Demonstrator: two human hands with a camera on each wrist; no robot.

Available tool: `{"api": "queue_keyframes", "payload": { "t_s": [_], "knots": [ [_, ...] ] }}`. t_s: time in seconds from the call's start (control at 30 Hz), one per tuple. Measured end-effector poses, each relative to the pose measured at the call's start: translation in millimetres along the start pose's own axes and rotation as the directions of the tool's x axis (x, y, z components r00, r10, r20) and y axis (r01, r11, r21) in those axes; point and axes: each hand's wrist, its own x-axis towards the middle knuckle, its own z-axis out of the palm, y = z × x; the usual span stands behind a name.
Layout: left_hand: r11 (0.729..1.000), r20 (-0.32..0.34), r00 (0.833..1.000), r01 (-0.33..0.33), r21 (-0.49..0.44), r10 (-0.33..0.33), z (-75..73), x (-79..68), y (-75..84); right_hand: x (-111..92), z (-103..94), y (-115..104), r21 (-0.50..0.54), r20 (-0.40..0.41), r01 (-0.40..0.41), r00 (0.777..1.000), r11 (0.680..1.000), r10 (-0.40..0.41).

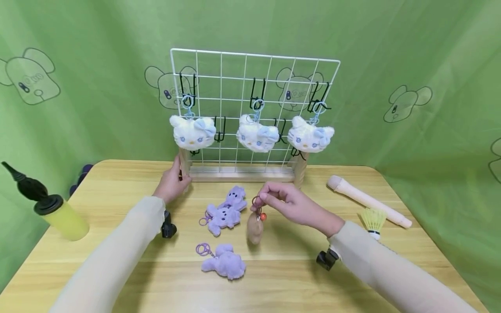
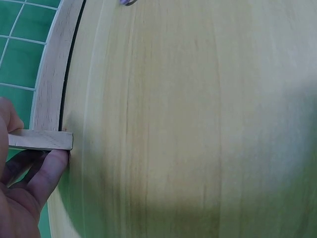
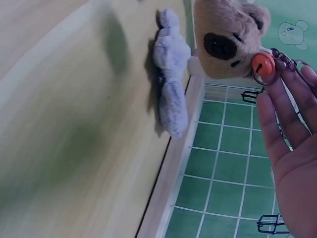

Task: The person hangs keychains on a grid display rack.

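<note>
My right hand pinches the metal ring of a brown plush koala keychain, which hangs over the table. In the right wrist view its big dark nose and an orange bell show beside the fingers. With thumb and fingers on either side, my left hand grips the left wooden foot of a display rack. The rack's white wire grid carries black hooks. From the upper ones hang three white cat-head plush keychains with blue bows.
Several purple plush keychains lie mid-table. A yellow hand pump with a black nozzle stands at the left. On the right are a pale pink microphone and a yellow shuttlecock. A green curtain hangs behind the table.
</note>
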Motion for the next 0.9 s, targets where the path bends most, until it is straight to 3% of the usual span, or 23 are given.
{"api": "queue_keyframes", "payload": {
  "t_s": [0.37,0.9],
  "knots": [
    [1.000,-0.002,1.000,0.007,0.000,-0.007,0.4,-0.9,-0.4,7,-2.1,-9,-0.012,-0.062,0.083,0.995,0.997,-0.083],
    [1.000,0.002,1.000,0.006,-0.004,-0.006,-0.7,-2.2,1.7,36,5.2,-19,-0.044,-0.106,0.063,0.992,0.997,-0.067]
  ]
}}
